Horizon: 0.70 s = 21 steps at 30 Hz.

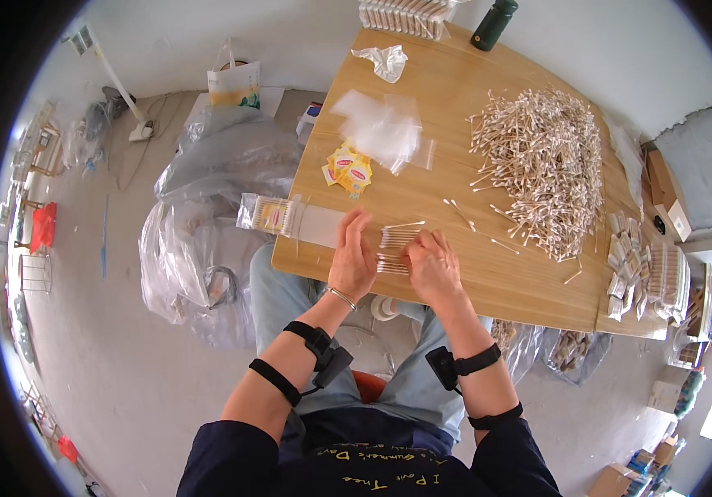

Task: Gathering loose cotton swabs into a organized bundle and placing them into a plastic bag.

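Note:
A row of cotton swabs lies side by side near the table's front edge, between my two hands. My left hand stands at the left ends of the row, fingers bent but apart, with nothing visible in them. From the right, my right hand has its fingers closed on the swabs' right ends. A white strip lies by my left hand. Beyond its left end is a clear packet of swabs with a yellow label. A few loose swabs are scattered to the right.
A large heap of cotton swabs covers the table's right side. Yellow labels and clear plastic bags lie at the left. Crumpled paper, a dark green bottle and packed swabs sit farther back. Bundles occupy the right corner.

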### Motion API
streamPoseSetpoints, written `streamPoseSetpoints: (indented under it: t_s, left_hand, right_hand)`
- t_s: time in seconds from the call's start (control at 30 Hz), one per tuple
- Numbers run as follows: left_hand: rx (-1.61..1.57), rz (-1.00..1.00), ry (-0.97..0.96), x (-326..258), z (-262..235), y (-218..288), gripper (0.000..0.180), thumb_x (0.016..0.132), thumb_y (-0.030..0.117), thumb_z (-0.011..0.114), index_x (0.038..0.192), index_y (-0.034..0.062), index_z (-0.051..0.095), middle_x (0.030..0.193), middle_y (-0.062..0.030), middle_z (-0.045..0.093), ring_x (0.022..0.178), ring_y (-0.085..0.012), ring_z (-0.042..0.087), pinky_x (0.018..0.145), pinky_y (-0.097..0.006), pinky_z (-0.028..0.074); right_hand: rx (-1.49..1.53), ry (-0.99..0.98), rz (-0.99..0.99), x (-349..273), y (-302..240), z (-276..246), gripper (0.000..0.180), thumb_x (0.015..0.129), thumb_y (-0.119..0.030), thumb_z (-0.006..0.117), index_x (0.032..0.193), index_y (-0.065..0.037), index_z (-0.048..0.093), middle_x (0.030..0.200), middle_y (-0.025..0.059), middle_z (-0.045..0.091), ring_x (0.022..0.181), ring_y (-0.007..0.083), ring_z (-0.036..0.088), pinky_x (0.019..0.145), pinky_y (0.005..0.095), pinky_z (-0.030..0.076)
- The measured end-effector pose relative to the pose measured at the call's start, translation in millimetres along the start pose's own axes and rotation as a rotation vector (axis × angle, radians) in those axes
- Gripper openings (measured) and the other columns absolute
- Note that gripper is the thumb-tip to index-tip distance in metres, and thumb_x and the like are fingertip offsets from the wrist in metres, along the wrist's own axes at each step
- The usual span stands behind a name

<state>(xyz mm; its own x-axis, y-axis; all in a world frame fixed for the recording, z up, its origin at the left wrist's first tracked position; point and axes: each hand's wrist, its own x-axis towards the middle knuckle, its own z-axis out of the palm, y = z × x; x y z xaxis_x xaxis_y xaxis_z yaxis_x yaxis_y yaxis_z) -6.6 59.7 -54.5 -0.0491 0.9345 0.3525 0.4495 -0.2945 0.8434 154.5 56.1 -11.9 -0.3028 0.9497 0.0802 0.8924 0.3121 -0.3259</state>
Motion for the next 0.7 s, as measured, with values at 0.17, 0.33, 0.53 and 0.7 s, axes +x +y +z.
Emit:
streamPoseSetpoints:
  t_s: [0.17,0.33,0.53,0.7]
  left_hand:
    - [0.049,0.017,-0.058,1,-3,0,0.040,0.085,-0.007,0.046,0.123,0.0070,0.048,0.135,-0.0202,0.043,0.120,-0.0395,0.048,0.098,-0.042,0.045]
    - [0.039,0.085,-0.089,1,0,8,0.023,0.084,-0.001,0.058,0.104,0.0071,0.062,0.134,-0.0177,0.045,0.116,-0.0359,0.051,0.096,-0.040,0.047]
    - [0.094,0.169,-0.133,3,-4,7,0.008,0.083,0.009,0.067,0.091,0.0072,0.066,0.127,-0.0153,0.053,0.114,-0.0356,0.053,0.094,-0.041,0.046]
    - [0.076,0.169,-0.125,4,-2,9,0.007,0.085,0.011,0.066,0.091,0.0066,0.066,0.125,-0.0153,0.054,0.113,-0.0363,0.053,0.093,-0.042,0.046]
  right_hand:
    - [-0.051,-0.018,-0.052,2,0,-2,0.009,0.077,-0.008,0.057,0.081,-0.005,0.065,0.093,0.0080,0.058,0.097,0.0274,0.055,0.083,0.0389,0.048]
    - [-0.015,0.003,-0.101,0,7,-10,0.010,0.079,-0.008,0.056,0.088,-0.005,0.059,0.093,0.0085,0.057,0.098,0.0276,0.053,0.084,0.0395,0.046]
    - [0.065,0.027,-0.132,10,11,-27,0.009,0.080,-0.010,0.059,0.088,-0.005,0.058,0.092,0.0086,0.059,0.095,0.0281,0.053,0.082,0.0399,0.045]
    - [0.405,0.112,-0.010,5,18,-28,0.013,0.078,-0.006,0.065,0.090,-0.004,0.060,0.090,0.0090,0.062,0.092,0.0308,0.055,0.083,0.0403,0.046]
